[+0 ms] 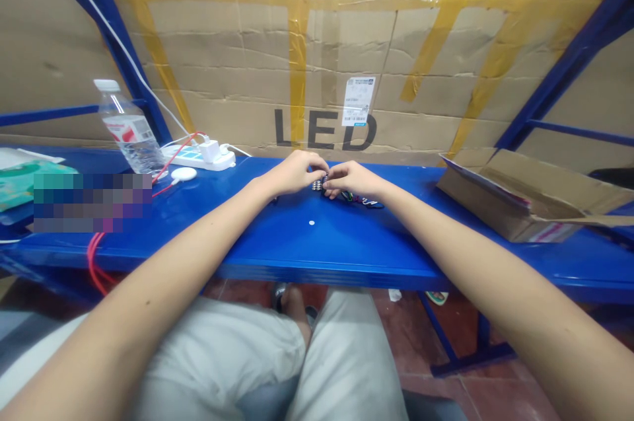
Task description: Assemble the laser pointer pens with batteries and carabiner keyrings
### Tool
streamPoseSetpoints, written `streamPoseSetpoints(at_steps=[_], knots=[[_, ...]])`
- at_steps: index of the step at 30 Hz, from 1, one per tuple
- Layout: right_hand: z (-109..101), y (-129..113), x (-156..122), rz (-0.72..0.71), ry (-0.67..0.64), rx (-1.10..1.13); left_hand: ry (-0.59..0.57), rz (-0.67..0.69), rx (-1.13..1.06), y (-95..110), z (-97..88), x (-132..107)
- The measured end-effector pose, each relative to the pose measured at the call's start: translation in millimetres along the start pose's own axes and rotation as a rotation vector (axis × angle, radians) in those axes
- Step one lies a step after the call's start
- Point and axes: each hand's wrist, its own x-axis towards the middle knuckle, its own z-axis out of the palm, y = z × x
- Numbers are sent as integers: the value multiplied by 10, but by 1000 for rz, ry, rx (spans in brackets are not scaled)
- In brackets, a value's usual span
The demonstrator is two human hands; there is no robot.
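Head view: both hands meet over the blue, flat-topped metal bench [307,246], near its far edge. Main thing, a small, silvery-and-dark beaded cluster [317,186], sits between the fingertips, part hidden. Right hand [352,178] looks closed in a pinch on its near side; left hand [297,171] has curled fingers at it, but can't tell if gripping or just touching. Thin, dark cords with green and white bits [366,201] lie just beside the right hand. Step, my read: two-handed fine handling of the cluster; next move calls for light fingertip control and loose cords kept clear. Containers: brown, oblong cardboard box [515,226] at right, flaps open, contents can't be made out; clear plastic bottle with white cap [129,133] at left, fill level unclear.
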Motion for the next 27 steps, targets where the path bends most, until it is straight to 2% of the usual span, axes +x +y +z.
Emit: streamPoseSetpoints(at_steps=[12,15,19,24,27], knots=[[28,-4,-2,2,0,102,-4,-61,-64,-39,-2,1],[55,-20,-6,-9,3,202,6,-74,-52,-57,-5,6],[54,-11,-3,11,-6,359,48,-65,-43,-79,-2,3],[40,8,10,18,-4,415,102,-29,-60,-87,37,-7],[45,14,20,10,14,420,178,-36,-51,-72,44,-5]])
